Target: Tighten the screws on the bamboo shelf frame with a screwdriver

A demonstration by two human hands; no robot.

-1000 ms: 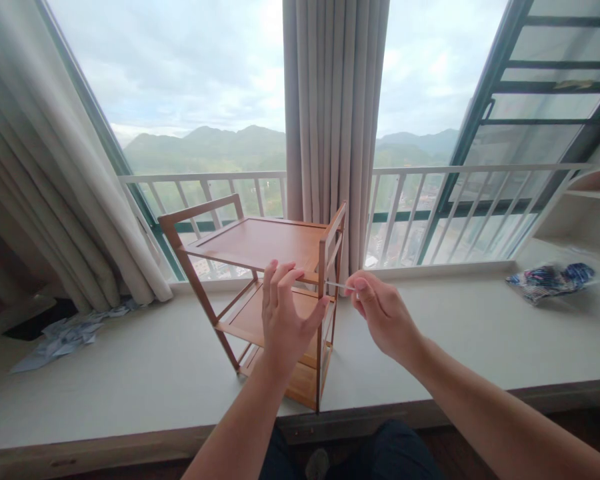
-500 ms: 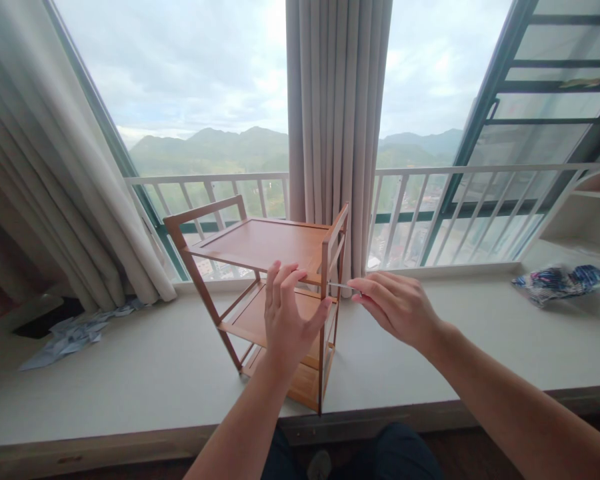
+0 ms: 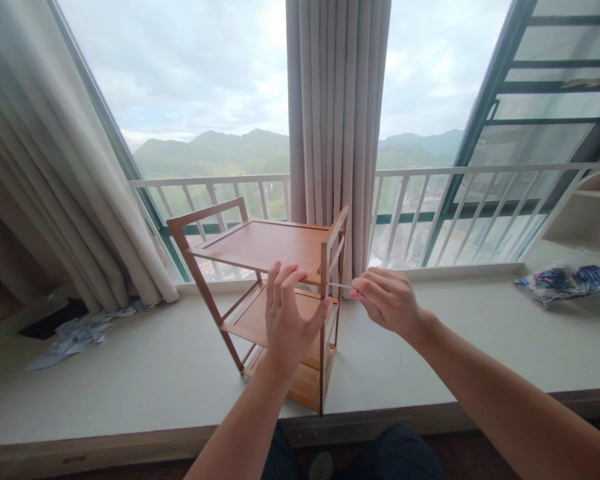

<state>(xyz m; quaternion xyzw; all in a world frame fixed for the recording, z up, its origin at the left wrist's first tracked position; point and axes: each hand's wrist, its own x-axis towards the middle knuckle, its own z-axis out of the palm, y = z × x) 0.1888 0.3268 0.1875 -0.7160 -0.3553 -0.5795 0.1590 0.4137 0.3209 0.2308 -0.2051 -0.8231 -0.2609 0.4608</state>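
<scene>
A brown wooden three-tier shelf rack [image 3: 275,243] stands on the white ledge, one front post toward me. My left hand [image 3: 293,310] grips it at the top tier's front edge, fingers curved on the rail and thumb against the right front post [image 3: 324,333]. In my right hand [image 3: 387,297], closed to the right of that post, is a thin metal hex key [image 3: 339,285]. The key's shaft lies level, its tip meeting the outer side of the post just below the top tier. My fingers hide its other end.
Crumpled paper [image 3: 75,337] and a dark flat item [image 3: 53,317] lie left on the ledge [image 3: 145,380]. A clear plastic bag with patterned contents [image 3: 563,283] is at right. Behind the rack are a curtain [image 3: 337,120] and a white railing [image 3: 430,172].
My right hand has turned at the wrist, its knuckles rolling and its fingers curling more around the hex key. The left hand and the rack hold their positions.
</scene>
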